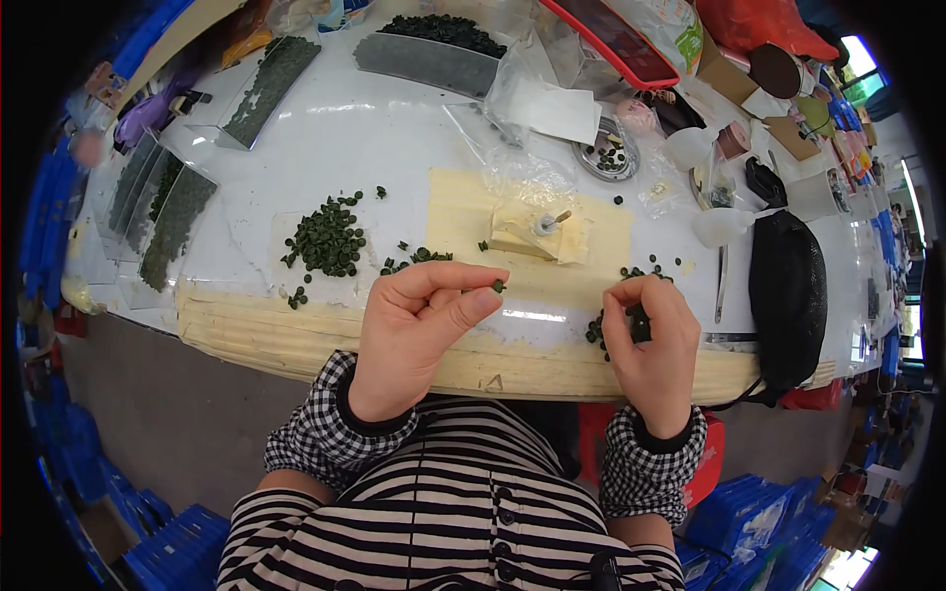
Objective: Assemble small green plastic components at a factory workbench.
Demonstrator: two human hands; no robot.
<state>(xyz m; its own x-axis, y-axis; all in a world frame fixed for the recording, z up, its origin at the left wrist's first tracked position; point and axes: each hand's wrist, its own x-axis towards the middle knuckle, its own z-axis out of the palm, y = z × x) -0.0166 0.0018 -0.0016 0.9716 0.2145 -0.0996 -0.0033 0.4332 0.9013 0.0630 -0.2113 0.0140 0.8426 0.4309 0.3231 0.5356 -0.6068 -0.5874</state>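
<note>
Nearest, in front of the block [507, 244] and to its left, the left hand [409, 340] pinches a small green piece [499, 287] between thumb and forefinger. In front of the block and to its right, the right hand [655, 345] is curled, forefinger bent toward thumb, at a small pile [594, 330] of similar pieces; whether it grips one, I cannot tell. Well left of the block, a larger heap [327, 238] lies on the white surface [374, 133]. The block itself is wrapped in pale tape, with a short peg [563, 217] on top. Right of it lies a black mesh bag [788, 295]. Beyond the block stand a round dish [631, 171] and, farther off, a clear tray [424, 65] of green pieces.
</note>
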